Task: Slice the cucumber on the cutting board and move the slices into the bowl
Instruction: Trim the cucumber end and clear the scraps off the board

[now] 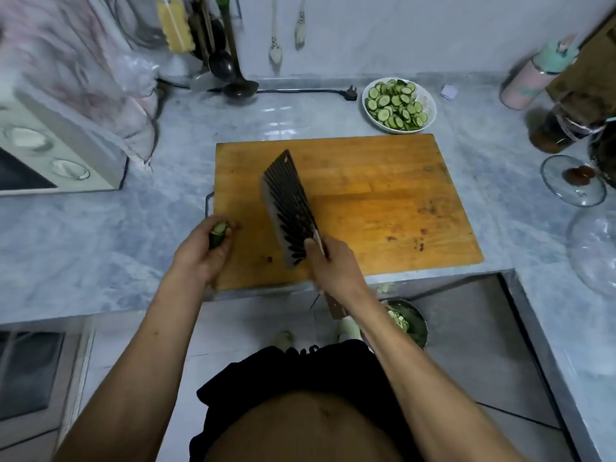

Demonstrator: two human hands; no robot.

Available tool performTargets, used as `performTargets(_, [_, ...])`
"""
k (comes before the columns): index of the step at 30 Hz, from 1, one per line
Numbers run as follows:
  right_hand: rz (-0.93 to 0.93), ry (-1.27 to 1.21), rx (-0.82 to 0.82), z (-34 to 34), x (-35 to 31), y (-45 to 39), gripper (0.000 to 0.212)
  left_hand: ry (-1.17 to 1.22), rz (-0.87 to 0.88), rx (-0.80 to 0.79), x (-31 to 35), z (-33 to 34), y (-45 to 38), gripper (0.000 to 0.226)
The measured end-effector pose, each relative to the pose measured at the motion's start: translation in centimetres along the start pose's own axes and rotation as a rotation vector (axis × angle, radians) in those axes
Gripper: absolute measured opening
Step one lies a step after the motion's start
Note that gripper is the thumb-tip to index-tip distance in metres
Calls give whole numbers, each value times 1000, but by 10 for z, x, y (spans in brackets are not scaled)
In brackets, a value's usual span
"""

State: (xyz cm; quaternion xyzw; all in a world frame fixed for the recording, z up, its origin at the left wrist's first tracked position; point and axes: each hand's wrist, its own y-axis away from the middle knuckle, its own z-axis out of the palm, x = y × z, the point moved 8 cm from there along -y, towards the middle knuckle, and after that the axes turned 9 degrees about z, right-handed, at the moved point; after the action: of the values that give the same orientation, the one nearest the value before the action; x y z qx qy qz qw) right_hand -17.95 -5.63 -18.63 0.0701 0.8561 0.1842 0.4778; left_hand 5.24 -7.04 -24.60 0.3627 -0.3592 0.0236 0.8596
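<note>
Head view, looking down past my bare belly and black shorts [286, 365] to the floor, where a metal bowl [411, 325] of green scraps sits just below the near edge of the cutting board [383, 195]. That wooden board lies on the grey marbled desk [100, 248] and serves as my landmark.

At the board's near left corner my left hand [200, 251] has its fingers [222, 243] curled round the cucumber [218, 233], a short stub with its pale cut face up. Toward the near middle of the board my right hand [333, 265] grips the handle of the cleaver [288, 208], fingers wrapped tight; the dark ribbed blade slants away from me over the board, tip toward the far left. No slices show on the board itself.

Just beyond the board's far edge, toward its right, the white bowl [430, 98] holds a heap of cucumber slices [396, 106]. Behind the board's far left lies a dark ladle [240, 86] and a black cord with a plug [350, 94]. Left of the board stands a cream oven [50, 151]; right of it, a glass dish [573, 181] and a pink bottle [530, 81].
</note>
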Motion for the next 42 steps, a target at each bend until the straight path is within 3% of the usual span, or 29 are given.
performTargets(2, [8,18,-133,32,-2,2,41,31,6,-12,3,-9,1,26])
performTargets(6, [9,118,-236,72,-1,1,37,86,-8,2,0,-22,2,7])
performTargets(13, [67,162,23,4,30,-15,27,74,-23,59,-9,-22,19,16])
performTargets(17, [119,206,151,-35,36,-24,23,60,-58,72,-18,-18,16,8])
performTargets(23, [28,156,4,16,7,-9,27,45,-55,33,-16,-8,6,2])
performTargets(27, [34,184,-104,58,3,-10,27,83,-34,48,-7,-9,2,12])
performTargets(30, [64,111,-56,44,8,-14,28,99,-39,45,-3,-9,6,12])
performTargets(35, [187,97,193,-25,38,-19,23,66,-51,35,-2,-8,-4,5])
performTargets(42, [122,69,156,-13,-5,-45,30,73,-49,38,-3,2,-8,10])
